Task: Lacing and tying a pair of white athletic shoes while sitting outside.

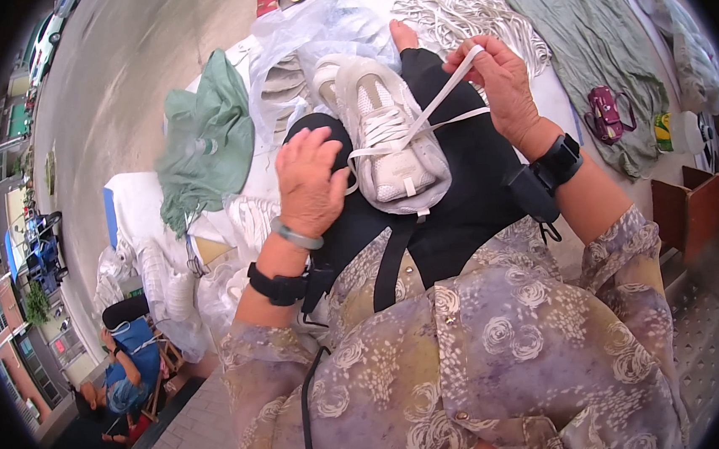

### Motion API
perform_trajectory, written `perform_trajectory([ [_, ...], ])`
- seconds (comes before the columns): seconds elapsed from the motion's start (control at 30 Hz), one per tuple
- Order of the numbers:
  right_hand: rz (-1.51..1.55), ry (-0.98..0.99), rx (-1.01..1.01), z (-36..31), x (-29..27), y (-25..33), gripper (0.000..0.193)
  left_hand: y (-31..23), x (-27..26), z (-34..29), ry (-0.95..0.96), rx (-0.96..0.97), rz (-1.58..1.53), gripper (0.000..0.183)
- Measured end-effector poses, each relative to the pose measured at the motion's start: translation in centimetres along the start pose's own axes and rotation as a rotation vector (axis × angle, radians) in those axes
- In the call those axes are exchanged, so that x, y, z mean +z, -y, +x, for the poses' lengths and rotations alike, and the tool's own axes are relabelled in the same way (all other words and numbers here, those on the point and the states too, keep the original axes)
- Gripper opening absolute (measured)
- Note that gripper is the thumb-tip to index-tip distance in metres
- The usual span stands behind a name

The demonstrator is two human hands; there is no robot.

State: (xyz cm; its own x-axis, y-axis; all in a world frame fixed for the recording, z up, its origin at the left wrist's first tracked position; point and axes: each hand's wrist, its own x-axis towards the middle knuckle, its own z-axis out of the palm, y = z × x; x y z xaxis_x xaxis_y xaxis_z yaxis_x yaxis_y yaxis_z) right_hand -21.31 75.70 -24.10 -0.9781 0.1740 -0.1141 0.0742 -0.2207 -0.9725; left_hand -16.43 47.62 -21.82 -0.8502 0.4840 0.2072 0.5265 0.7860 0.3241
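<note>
A white sneaker rests on my lap, its tongue toward me and toe pointing away. White lace criss-crosses its front, and one length runs up to my right hand, which is closed on it to the right of the shoe. Another lace stretch passes below that hand, toward the wrist. My left hand is just left of the shoe, over my knee, with fingers stretched out and no lace seen in them. A second white shoe shows partly behind the first.
Clear plastic bags with pale shoes lie beyond my knees. A heap of white laces is at the far right, a green cloth at left. Farther right are a purple bag and a brown box. Another person sits lower left.
</note>
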Motion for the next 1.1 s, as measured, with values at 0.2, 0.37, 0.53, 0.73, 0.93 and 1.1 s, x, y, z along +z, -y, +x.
perform_trajectory([
  [0.2, 0.084, 0.153, -0.007, -0.3, 0.4, 1.1, 0.018, -4.2, 2.3, 4.2, -0.061, 0.091, -0.155, 0.030],
  [0.37, -0.171, 0.355, -0.202, -1.7, 3.0, 3.2, 0.020, -5.8, 3.0, 6.8, -0.144, -0.008, -0.355, 0.013],
  [0.53, -0.581, 0.405, -0.397, -2.3, 2.4, -0.4, 0.025, -4.7, 1.4, 6.3, -0.319, -0.338, -0.842, 0.007],
  [0.73, -0.764, 0.624, -0.388, -7.1, 0.2, 0.3, 0.010, -4.3, -2.1, 5.6, -0.324, -0.366, -0.918, 0.013],
  [0.93, -0.754, 0.557, -0.440, -7.3, 0.6, -1.2, 0.007, -5.0, -3.1, 5.0, -0.299, -0.387, -0.958, 0.015],
  [1.1, -0.313, 0.593, -0.196, -3.7, 3.6, -1.4, 0.022, -5.7, -2.9, 5.1, -0.257, -0.298, -0.847, 0.015],
])
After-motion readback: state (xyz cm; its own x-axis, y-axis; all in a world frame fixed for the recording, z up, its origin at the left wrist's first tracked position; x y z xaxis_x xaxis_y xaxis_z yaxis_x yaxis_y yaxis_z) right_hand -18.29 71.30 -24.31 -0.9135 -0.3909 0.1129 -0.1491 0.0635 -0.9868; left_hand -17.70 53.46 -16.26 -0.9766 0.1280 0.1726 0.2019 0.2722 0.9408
